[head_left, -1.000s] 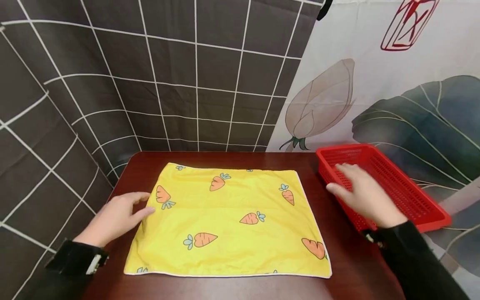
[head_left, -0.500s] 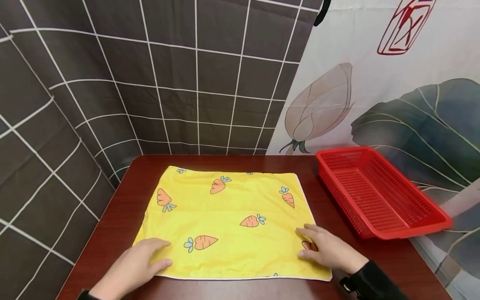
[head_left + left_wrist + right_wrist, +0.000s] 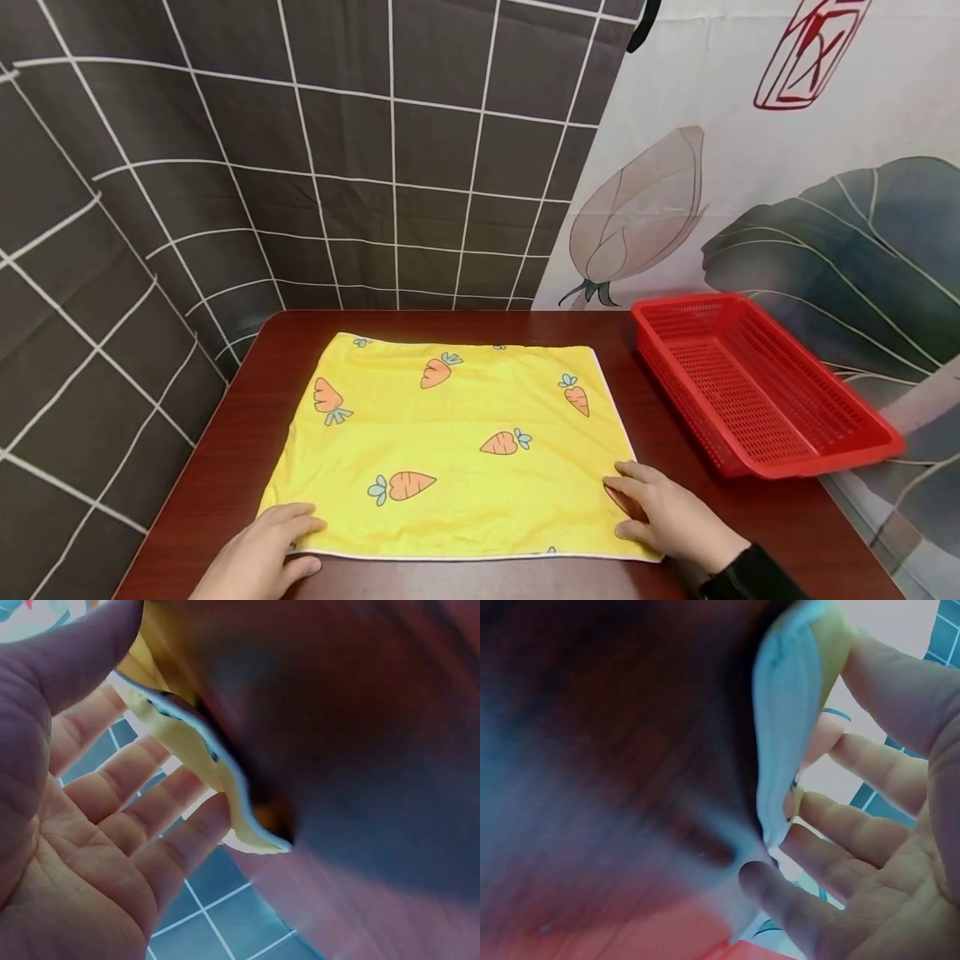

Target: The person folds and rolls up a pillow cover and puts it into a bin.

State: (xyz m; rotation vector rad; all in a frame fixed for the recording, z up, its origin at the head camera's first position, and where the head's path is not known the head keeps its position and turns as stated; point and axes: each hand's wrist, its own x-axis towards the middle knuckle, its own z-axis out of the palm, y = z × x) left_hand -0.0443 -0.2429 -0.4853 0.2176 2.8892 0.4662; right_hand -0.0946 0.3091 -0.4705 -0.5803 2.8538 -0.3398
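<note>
A yellow cloth printed with orange carrots lies spread flat on a dark red-brown table. My left hand is at the cloth's near left corner, fingers on top and thumb at the hem. In the left wrist view the white-hemmed edge lifts between the thumb and fingers. My right hand is at the near right corner over a carrot print. The right wrist view shows that corner raised between the thumb and fingers.
A red perforated plastic basket with nothing in it stands at the table's right side, close to the cloth. A dark grid-patterned curtain hangs behind and to the left, a flower-printed one to the right. The table's near edge is just below my hands.
My left hand came from the cloth's left edge and my right hand from the basket. Both went to the near corners and then slid slightly nearer, to the hem.
</note>
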